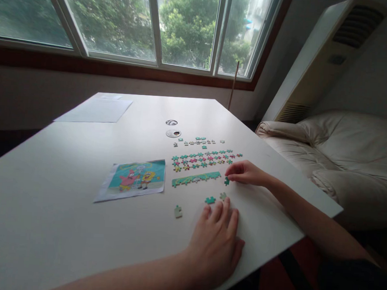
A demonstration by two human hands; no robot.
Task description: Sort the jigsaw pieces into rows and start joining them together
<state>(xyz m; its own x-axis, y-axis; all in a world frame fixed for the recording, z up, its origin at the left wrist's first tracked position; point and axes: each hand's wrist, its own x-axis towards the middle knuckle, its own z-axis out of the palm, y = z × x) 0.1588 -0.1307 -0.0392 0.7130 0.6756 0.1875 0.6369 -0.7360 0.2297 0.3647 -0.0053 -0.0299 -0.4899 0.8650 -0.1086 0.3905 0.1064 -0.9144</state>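
Note:
My right hand (245, 172) pinches a dark green jigsaw piece (226, 180) just off the right end of a joined strip of puzzle pieces (196, 179). My left hand (217, 234) lies palm down on the table, fingers spread. Its fingertips touch or nearly touch a pale jigsaw piece (222, 196), beside a teal jigsaw piece (210, 200). Farther left lies another pale jigsaw piece (178, 212). Beyond the strip, several rows of loose jigsaw pieces (205, 159) are laid out. A printed cartoon picture (135, 178) rests left of the strip.
The white table (62, 198) carries a large paper sheet (93, 110) at its far left and two round inset discs (173, 133) near the middle. A cream sofa (354, 146) stands along the right side. Windows (187, 28) line the far wall.

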